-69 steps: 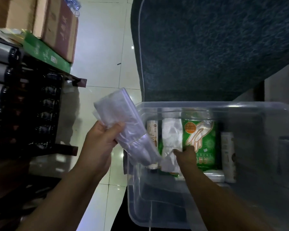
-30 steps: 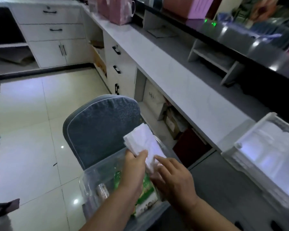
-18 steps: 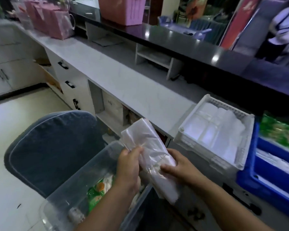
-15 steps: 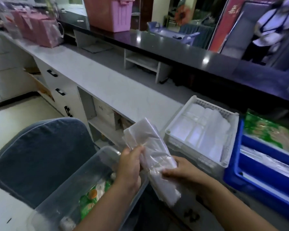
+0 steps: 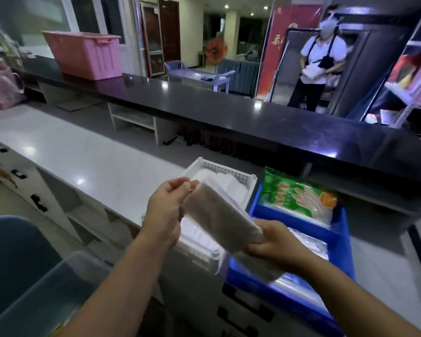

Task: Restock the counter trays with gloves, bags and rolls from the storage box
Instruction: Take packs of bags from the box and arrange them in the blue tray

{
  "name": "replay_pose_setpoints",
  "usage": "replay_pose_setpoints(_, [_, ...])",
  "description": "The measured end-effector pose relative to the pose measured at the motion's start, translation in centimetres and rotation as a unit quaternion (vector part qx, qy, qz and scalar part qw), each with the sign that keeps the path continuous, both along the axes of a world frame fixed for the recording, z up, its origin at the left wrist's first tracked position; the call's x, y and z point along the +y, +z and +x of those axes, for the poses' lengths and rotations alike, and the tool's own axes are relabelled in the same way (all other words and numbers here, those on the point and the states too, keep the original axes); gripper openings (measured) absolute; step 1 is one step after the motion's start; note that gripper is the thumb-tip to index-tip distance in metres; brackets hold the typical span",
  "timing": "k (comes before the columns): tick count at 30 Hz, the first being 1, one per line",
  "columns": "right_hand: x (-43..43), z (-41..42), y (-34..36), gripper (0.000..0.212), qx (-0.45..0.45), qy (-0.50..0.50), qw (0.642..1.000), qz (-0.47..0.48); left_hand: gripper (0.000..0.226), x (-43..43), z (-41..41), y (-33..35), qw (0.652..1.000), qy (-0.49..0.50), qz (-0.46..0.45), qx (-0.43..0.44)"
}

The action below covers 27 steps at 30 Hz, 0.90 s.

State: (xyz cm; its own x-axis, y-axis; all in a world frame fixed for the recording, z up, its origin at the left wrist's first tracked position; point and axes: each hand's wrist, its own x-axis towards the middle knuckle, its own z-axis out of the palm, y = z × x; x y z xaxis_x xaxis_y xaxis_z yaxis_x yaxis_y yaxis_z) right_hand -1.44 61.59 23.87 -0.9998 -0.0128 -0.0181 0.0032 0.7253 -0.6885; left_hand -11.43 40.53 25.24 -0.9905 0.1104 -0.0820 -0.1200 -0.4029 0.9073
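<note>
Two hands hold one clear plastic pack of folded bags (image 5: pixel 219 217) slantwise in the air, above the near edge of the white worktop (image 5: pixel 83 154). The left hand (image 5: pixel 167 210) pinches the pack's upper corner between thumb and fingertips. The right hand (image 5: pixel 275 242) has its fingers curled round the lower end. The pack is long, flat and translucent, greyish in the dim light, with no label that I can make out.

Below and behind it sits a white perforated plastic tray (image 5: pixel 229 170) filled with white folded bags. Just beside that, to the right, is a blue plastic tray (image 5: pixel 336 235). A green glove packet (image 5: pixel 294 193) lies in the blue tray's far compartment. It is printed with a pale hand outline and an orange round mark, and its lettering is too blurred to read.

A red banner (image 5: pixel 277 42) beyond the black counter top (image 5: pixel 229 110) bears yellow Chinese characters, only partly in view. A pink plastic crate (image 5: pixel 83 54) stands on the counter top at the left. The clear plastic storage box (image 5: pixel 66 283) shows at the lower left, under the left forearm.
</note>
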Motion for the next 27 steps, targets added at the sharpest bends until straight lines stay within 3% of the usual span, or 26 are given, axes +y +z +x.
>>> replay_pose_setpoints(2, [3.7,0.7,-0.2,0.015,0.159,-0.008,0.965,0.206,0.011,2.1,-0.2,0.2,0.999,-0.043,0.003,-0.014])
replay_pose_setpoints(4, [7.3,1.5,-0.3,0.01,0.32,0.007,0.884,0.342,0.022,4.4,0.0,0.1,0.988,-0.13,-0.076,-0.038])
replay_pose_setpoints(6, [10.3,2.1,-0.2,0.011,0.409,0.045,0.825,0.388,0.031,7.0,0.9,-0.2,0.959,-0.223,-0.172,-0.044])
replay_pose_setpoints(11, [15.2,3.0,0.3,0.013,0.483,0.082,0.764,0.419,0.043,13.1,2.6,-0.8,0.856,-0.434,-0.28,-0.021])
replay_pose_setpoints(14, [16.8,3.5,0.3,0.016,0.501,0.079,0.754,0.418,0.037,15.5,3.0,-1.3,0.803,-0.541,-0.235,-0.081])
replay_pose_setpoints(19, [19.2,4.4,-0.4,0.034,0.446,0.08,0.773,0.443,0.057,18.4,3.4,-2.1,0.802,-0.532,-0.261,-0.077])
replay_pose_setpoints(24, [20.1,4.4,-0.7,0.071,0.309,0.071,0.805,0.501,0.034,20.2,2.0,-2.2,0.806,-0.445,-0.377,0.103])
replay_pose_setpoints(25, [20.1,4.2,-0.6,0.078,0.287,0.06,0.809,0.509,0.034,20.5,1.4,-2.2,0.786,-0.421,-0.423,0.163])
replay_pose_setpoints(27, [19.9,3.3,-0.1,0.085,0.253,0.036,0.822,0.51,0.029,20.9,0.3,-1.9,0.699,-0.348,-0.543,0.309])
